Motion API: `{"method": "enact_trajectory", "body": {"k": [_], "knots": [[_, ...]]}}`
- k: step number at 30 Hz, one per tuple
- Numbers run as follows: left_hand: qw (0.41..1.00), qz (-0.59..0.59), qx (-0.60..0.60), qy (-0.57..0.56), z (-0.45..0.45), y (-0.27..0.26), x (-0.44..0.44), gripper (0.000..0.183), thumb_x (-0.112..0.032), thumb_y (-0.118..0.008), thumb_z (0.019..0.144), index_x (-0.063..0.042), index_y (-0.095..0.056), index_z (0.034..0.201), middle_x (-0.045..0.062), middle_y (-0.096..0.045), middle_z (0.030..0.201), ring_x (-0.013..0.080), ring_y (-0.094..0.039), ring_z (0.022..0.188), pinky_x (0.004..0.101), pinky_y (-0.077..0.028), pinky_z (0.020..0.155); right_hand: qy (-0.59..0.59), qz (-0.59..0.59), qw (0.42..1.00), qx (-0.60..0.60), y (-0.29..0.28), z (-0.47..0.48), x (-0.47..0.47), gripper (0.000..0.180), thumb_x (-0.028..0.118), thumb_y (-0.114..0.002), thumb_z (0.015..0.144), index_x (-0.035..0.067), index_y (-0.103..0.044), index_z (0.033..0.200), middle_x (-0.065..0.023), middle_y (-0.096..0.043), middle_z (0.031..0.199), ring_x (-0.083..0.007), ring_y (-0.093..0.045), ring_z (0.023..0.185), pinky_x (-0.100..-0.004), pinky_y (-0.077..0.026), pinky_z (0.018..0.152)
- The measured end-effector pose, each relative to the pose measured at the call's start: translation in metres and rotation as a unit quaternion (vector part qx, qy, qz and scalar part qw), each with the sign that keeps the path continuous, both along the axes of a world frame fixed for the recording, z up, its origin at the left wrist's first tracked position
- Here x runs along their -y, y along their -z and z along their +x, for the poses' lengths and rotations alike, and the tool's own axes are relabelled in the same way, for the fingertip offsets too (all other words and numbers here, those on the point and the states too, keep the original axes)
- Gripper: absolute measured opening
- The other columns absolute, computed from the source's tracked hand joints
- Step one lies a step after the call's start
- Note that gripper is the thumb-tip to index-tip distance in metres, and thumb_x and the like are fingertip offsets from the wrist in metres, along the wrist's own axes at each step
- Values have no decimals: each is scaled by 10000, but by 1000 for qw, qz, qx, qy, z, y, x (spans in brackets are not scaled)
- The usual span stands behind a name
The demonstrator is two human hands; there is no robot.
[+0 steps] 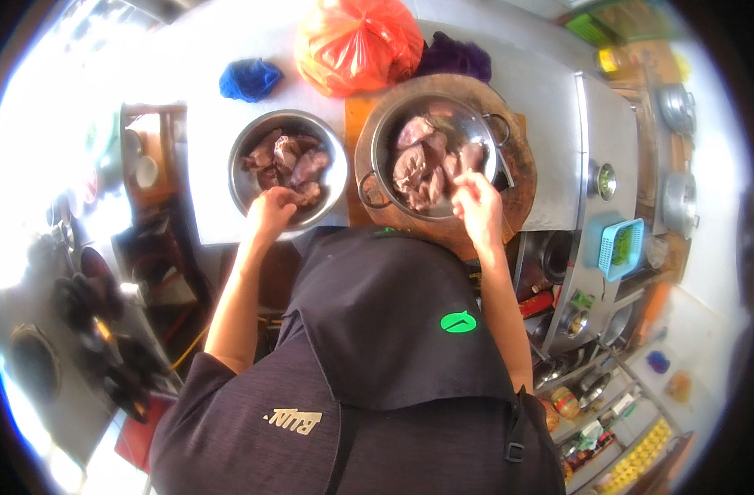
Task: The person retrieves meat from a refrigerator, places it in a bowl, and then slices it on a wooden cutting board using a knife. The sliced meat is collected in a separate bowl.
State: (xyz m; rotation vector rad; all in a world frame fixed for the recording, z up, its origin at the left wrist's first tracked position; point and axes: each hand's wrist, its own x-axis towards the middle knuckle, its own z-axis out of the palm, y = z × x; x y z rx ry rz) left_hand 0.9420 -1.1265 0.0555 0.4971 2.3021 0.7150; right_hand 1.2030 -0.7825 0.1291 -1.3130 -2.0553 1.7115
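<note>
A steel bowl (237, 185) on the left holds several dark, brownish pieces of meat (309, 167). My left hand (270, 211) reaches over its near rim, with thumb and fingers closed at the end of a meat piece (309, 193). To the right, a two-handled metal pan (438, 218) rests on a round wooden chopping block (518, 204) and contains more pieces of meat (414, 166). Over that pan's right rim is my right hand (479, 204), fingers curled beside a meat piece (471, 156); whether they grip it is hidden.
Behind the vessels are a tied orange plastic bag (359, 46), a blue cloth (250, 80) and a dark purple cloth (456, 57). A knife blade (505, 170) shows beside the pan. A light-blue basket (621, 247) with greens stands on the right counter (608, 148).
</note>
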Motion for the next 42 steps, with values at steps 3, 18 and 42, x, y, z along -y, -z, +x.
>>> {"method": "enact_trajectory", "body": {"k": [3,18,42], "knots": [[999,-39,4,-1,-1,1,-2,313,-159,-792,883,-26,-781,1166,177,-778,1107,342,-761,1045,451,-591,957,1,49,998,25,-2,13,2,223,75,-654,1045,28,-695,1260,-96,-741,884,-123,-693,740,-305,-568,698],[947,159,-109,-258,-44,65,53,418,-82,-728,941,3,-692,1349,152,-727,1132,259,-702,897,396,-594,819,118,78,989,-46,15,37,8,154,89,-665,1083,58,-691,1232,9,-687,996,-52,-633,760,-206,-466,588],[995,7,-92,-48,-14,32,-11,455,-205,-841,865,-11,-743,1264,203,-753,1167,347,-739,1079,441,-588,960,-121,245,957,101,-13,-3,26,399,180,-753,1021,73,-664,1395,-115,-757,969,-211,-723,829,-361,-583,800]]}}
